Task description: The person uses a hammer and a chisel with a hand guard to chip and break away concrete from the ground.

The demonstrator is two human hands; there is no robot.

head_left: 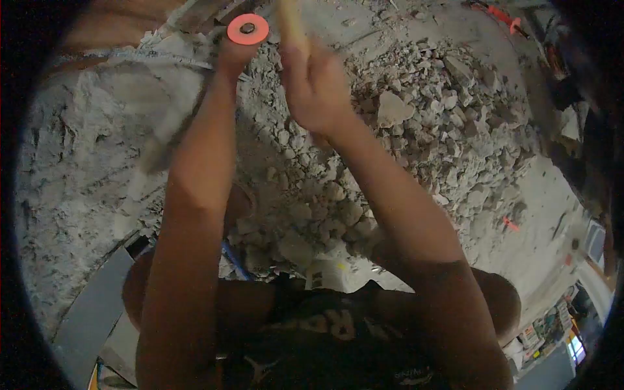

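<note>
My left hand (235, 57) is closed around a chisel just under its round orange hand guard (235, 34). The chisel's metal striking end (247, 28) shows in the middle of the guard; its blade is hidden from sight. To the right, my right hand (316, 91) grips the pale wooden handle (290, 23) of what looks like a hammer, slightly blurred. Its head lies beyond the top edge of the view. Under both arms spreads a heap of broken rubble (448, 123).
On the left stands a rough grey surface (97, 143), with brown boards (117, 29) above it. A red-orange tool (500, 17) lies at the upper right. A small orange piece (510, 224) rests on the dusty floor. Assorted items (546, 331) sit at the lower right.
</note>
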